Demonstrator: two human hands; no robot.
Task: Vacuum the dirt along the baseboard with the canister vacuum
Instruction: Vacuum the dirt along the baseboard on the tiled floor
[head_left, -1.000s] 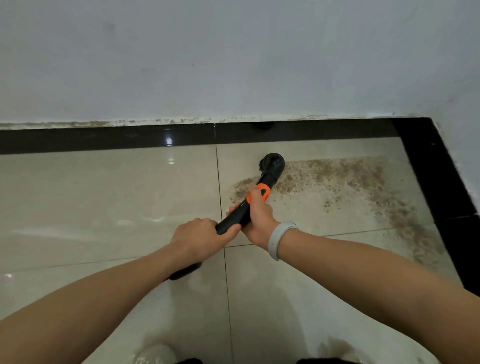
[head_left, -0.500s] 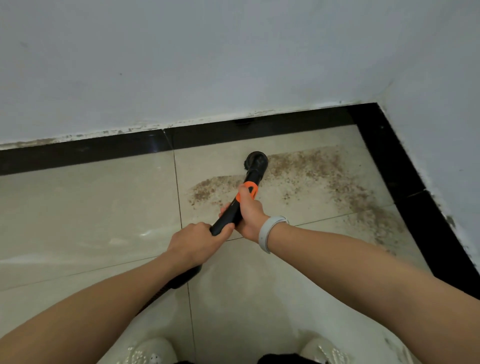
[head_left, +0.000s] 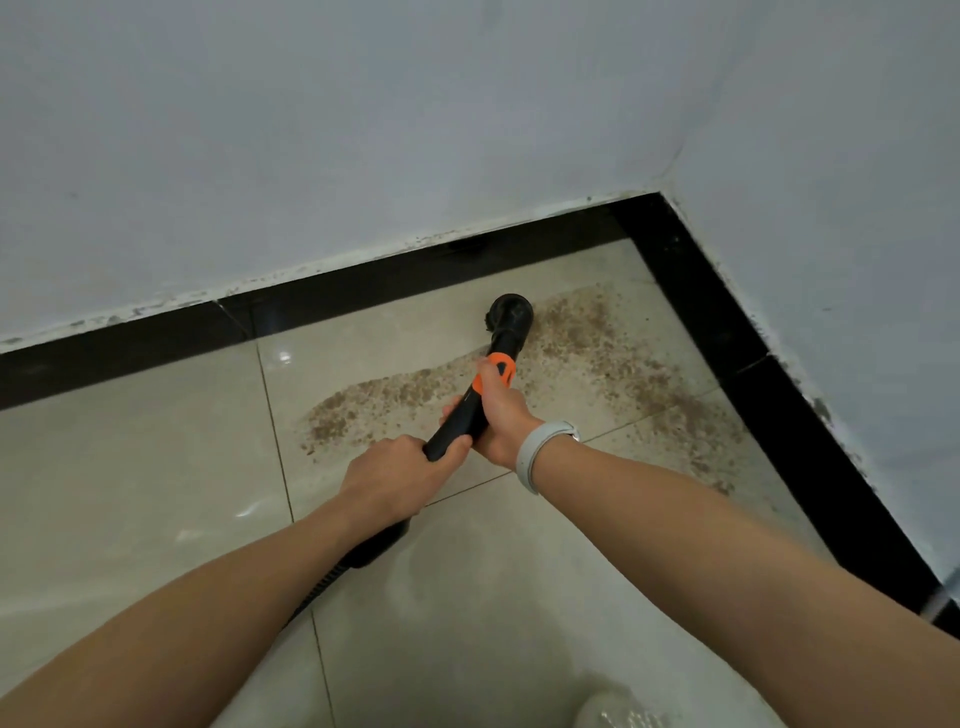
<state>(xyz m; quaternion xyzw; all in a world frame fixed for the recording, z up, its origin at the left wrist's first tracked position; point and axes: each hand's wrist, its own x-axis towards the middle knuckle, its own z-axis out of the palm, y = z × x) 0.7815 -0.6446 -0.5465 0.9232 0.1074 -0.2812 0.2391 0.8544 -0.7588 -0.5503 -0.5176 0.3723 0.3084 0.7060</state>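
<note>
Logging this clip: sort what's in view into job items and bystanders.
Job:
vacuum wand
brush nozzle
hose
dirt
baseboard
left hand
right hand

Bystanders:
wristband
wall
shoe

Just one camera here, worn on the head, wide-angle, looking forward and steeply down over both forearms. It faces a room corner where the black baseboard meets white walls, tilted so the baseboard runs diagonally. Pretty close in: the tiled floor fills the lower half, arms enter from the bottom edge. No second view to overlap with.
</note>
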